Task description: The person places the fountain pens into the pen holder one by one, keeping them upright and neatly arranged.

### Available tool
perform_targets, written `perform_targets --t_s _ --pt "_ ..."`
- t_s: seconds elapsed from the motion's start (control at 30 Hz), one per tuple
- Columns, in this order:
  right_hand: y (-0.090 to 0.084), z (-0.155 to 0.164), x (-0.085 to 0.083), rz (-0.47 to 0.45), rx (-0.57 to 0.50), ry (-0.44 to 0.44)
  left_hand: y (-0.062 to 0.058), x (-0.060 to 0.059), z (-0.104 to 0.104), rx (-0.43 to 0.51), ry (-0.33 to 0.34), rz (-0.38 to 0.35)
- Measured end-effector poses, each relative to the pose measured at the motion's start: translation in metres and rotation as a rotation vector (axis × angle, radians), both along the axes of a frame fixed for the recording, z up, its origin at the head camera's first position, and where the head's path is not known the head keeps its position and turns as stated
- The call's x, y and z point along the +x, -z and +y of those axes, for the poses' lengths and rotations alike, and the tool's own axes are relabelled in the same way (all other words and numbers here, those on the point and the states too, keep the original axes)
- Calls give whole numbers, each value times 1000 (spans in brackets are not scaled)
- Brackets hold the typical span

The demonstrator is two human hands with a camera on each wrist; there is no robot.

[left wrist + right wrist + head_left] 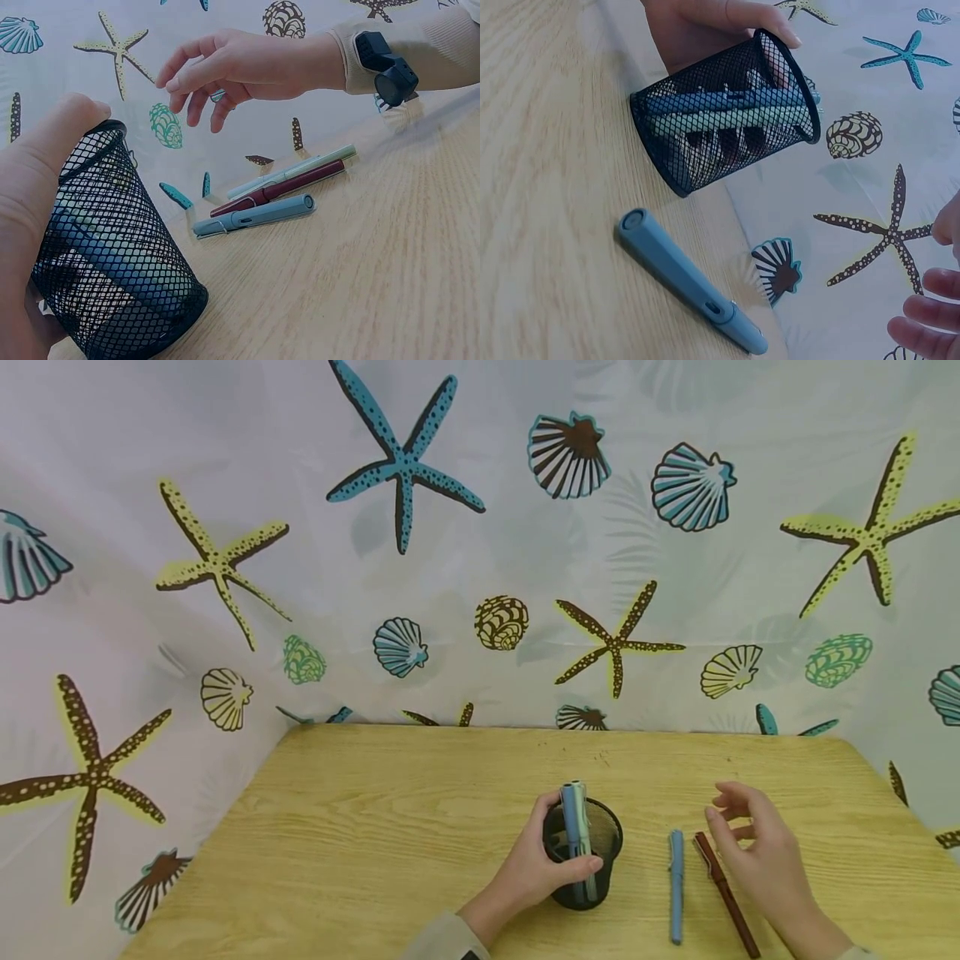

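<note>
A person's two hands work on a pale wooden tabletop [420,827], seen from a camera on the head. Taking the black mesh pen cup [592,868] as the landmark, near the front edge and a little right of the middle: the left hand [536,872] is wrapped around the cup's left side, thumb hooked over the near rim, fingers curled behind the mesh, gripping it firmly. Inside the cup stand a blue pen and a pale green pen [576,827], their caps rising above the rim. To the right of the cup, just beside it, a blue pen [677,885] lies flat on the wood, its long axis running from the person away toward the far edge. Right of that lies a dark red pen [726,893], roughly parallel but slanted slightly. The left-wrist view shows a third, pale green pen [315,161] on the far side of the red one; in the head view it seems hidden beneath the hand. The right hand [757,852] hovers over these loose pens, the nearer hand to them, fingers spread and loosely bent, holding nothing and touching nothing that can be seen. Beyond the tabletop hangs a white curtain [480,527] printed with starfish and shells.
</note>
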State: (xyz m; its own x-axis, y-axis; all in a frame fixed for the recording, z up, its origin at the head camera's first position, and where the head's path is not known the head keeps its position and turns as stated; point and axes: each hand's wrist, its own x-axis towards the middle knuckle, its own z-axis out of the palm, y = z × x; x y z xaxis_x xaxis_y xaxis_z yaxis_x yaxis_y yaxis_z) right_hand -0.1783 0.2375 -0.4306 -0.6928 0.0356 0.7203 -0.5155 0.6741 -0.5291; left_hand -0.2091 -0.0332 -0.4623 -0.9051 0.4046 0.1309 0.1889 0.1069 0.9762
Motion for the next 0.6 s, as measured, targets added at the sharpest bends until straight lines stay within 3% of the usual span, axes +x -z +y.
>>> perform_targets --t_s 0.47,0.6 --pt "4 23 -1 -157 55 89 -1 -1 0 0 10 1" --pt "7 30 -1 -247 75 119 0 0 0 2 12 3"
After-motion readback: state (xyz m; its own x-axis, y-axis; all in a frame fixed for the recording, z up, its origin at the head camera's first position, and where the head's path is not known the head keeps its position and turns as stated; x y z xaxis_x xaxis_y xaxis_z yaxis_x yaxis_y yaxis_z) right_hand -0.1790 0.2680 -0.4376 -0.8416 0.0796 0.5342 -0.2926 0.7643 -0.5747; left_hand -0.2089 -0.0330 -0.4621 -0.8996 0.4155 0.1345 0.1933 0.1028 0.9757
